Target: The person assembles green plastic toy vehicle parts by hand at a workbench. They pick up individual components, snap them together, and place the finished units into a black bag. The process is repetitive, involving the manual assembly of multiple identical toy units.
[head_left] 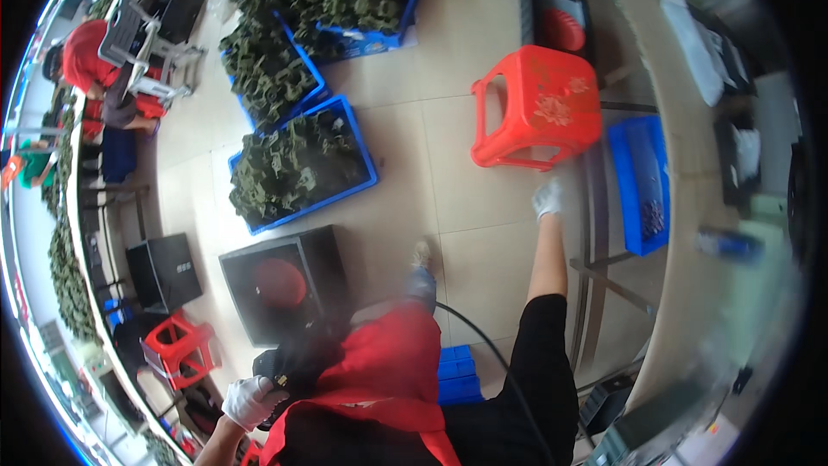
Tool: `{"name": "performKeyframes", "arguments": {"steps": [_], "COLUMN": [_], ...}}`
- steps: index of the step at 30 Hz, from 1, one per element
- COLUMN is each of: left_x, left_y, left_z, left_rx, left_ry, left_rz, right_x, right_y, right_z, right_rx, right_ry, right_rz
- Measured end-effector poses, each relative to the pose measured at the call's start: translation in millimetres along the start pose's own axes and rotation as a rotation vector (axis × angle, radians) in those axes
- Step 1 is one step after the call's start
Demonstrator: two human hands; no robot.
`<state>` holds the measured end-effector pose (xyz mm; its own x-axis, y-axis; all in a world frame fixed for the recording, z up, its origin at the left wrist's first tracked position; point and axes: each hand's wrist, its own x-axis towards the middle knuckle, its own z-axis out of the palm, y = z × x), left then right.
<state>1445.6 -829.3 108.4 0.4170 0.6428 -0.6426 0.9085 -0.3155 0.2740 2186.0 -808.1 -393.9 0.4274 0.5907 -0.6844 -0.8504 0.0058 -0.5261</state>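
Observation:
My left hand (248,403), in a white glove, is at the lower left with its fingers closed round the edge of a dark object (297,362). That object carries small yellow marks; blur and shadow hide its kind. My right arm stretches forward, and my white-gloved right hand (547,198) is just below the near edge of a red plastic stool (556,108). Its fingers point toward the stool and look extended, with nothing visible in them. Whether they touch the stool I cannot tell. A black cable (483,336) runs beside my right arm.
Blue crates (373,174) heaped with dark green pieces stand ahead. Nearer is a black box (241,293) with a red round thing. Along the right runs a workbench (690,293) with a blue bin (634,155) beside it. Another person (90,60) sits at the far left.

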Motion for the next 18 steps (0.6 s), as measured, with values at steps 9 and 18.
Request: {"name": "performKeyframes", "arguments": {"steps": [9, 18], "left_x": [49.9, 38.8], "left_y": [113.4, 109.7], "left_z": [-7.7, 11.0], "left_rx": [-0.012, -0.115], "left_ry": [-0.291, -0.259], "left_rz": [-0.361, -0.539], "right_x": [90.7, 67.1], "right_y": [-52.6, -42.6], "right_z": [170.9, 185.7], "right_rx": [0.32, 0.462], "right_ry": [0.478, 0.283], "right_rz": [-0.201, -0.24]}}
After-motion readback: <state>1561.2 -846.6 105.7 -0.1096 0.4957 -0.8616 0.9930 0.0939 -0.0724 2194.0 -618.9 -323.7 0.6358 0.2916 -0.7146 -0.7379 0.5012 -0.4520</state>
